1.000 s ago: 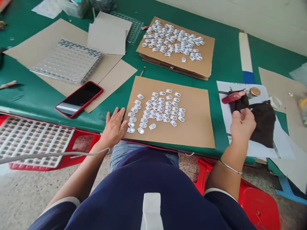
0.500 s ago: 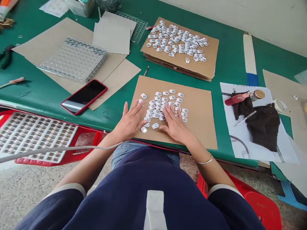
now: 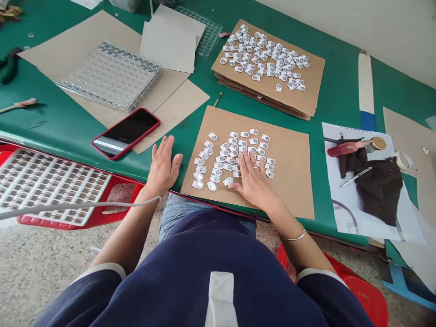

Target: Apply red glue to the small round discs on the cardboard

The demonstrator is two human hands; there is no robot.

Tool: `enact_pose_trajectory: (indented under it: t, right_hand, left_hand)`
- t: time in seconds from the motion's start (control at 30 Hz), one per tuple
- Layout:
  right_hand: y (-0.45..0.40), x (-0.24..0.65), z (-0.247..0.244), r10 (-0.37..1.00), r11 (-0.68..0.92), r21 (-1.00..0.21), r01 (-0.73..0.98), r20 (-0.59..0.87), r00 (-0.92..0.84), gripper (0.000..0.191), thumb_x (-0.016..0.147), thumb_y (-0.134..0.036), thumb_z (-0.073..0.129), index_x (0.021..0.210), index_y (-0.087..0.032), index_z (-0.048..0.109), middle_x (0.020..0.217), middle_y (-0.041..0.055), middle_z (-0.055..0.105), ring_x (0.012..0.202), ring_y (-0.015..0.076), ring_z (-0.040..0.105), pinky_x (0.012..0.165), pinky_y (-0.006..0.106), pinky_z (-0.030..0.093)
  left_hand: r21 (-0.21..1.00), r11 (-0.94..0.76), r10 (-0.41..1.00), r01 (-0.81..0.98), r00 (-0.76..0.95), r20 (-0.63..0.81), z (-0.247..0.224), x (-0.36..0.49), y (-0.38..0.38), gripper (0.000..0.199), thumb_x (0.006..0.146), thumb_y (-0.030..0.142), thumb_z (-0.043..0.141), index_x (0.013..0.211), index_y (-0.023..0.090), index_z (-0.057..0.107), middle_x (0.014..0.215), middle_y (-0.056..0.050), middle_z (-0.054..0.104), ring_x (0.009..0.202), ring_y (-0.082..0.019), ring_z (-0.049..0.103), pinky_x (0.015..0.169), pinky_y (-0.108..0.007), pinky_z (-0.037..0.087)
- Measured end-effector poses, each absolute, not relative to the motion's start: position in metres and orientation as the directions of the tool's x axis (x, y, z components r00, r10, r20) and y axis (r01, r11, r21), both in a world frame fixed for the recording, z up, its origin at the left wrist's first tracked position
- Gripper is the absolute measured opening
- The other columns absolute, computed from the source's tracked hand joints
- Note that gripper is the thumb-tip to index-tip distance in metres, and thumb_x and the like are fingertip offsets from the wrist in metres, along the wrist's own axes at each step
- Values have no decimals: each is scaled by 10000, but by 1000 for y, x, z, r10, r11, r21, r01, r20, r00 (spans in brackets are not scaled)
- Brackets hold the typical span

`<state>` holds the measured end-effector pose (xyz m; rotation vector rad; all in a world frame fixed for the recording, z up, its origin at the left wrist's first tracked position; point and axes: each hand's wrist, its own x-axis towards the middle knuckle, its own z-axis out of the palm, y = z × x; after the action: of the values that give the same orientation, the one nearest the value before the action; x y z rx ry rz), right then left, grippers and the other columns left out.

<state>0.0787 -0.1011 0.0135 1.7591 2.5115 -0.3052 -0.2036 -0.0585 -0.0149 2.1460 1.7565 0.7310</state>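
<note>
Right hand [image 3: 253, 178] over white, round-ended tags [image 3: 230, 160]

nothing can be read, even on the seemingly printed tags [image 3: 221, 159].

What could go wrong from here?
The right hand is spread over some small white tags and might shift them on the cardboard. The lowest ones lie close to the front edge of the table and could be brushed off. The left hand, near the phone, might bump it.
</note>
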Motion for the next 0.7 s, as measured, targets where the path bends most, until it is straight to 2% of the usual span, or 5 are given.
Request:
enact_pose_trajectory:
  t: [0.1, 0.27, 0.47, 0.53, 0.7]
  right_hand:
    - [-100, 70, 16, 899, 405, -128, 905, -127, -420, 908, 824, -721, 161, 1454, -67, 148, 1515, 115, 6, 1413, 306, -50, 1123, 600, 31]
    - [-96, 65, 14, 859, 465, -136, 875, -169, -483, 884, 824, -722, 141, 1447, -96, 194, 1517, 90, 66, 1415, 302, -3, 1121, 607, 35]
    - [-109, 94, 27, 936, 334, -29, 942, -105, -335, 909, 798, -729, 110, 1466, -116, 46, 1519, 82, 3, 1416, 291, -31, 1116, 605, 79]
    - [-117, 102, 28, 950, 300, -3, 954, -96, -298, 889, 805, -722, 132, 1467, -131, 73, 1520, 91, 16, 1412, 311, -28, 1106, 617, 85]
    - [-134, 99, 18, 932, 342, -15, 940, -124, -341, 808, 826, -702, 221, 1449, -186, 211, 1521, 91, 48, 1409, 334, -23, 1108, 617, 76]
  left_hand:
    - [503, -238, 965, 831, 146, 217, -17, -202, -59, 609, 941, 500, 235, 1430, 139, 263, 1433, -152, 363, 1388, -227, 231, 1146, -461, 140]
    - [499, -229, 968, 836, 142, 205, -17, -202, -60, 616, 937, 515, 221, 1429, 148, 266, 1427, -145, 374, 1386, -225, 237, 1148, -457, 144]
    - [511, -220, 972, 831, 140, 191, -18, -202, -60, 614, 938, 508, 231, 1428, 140, 268, 1436, -141, 362, 1384, -235, 240, 1152, -446, 152]
    - [507, -218, 972, 834, 143, 184, -18, -202, -60, 608, 940, 501, 234, 1428, 139, 270, 1432, -140, 367, 1382, -233, 247, 1150, -442, 163]
    - [489, -224, 971, 843, 149, 188, -18, -201, -59, 596, 941, 491, 243, 1423, 142, 282, 1422, -138, 383, 1371, -240, 275, 1148, -451, 174]
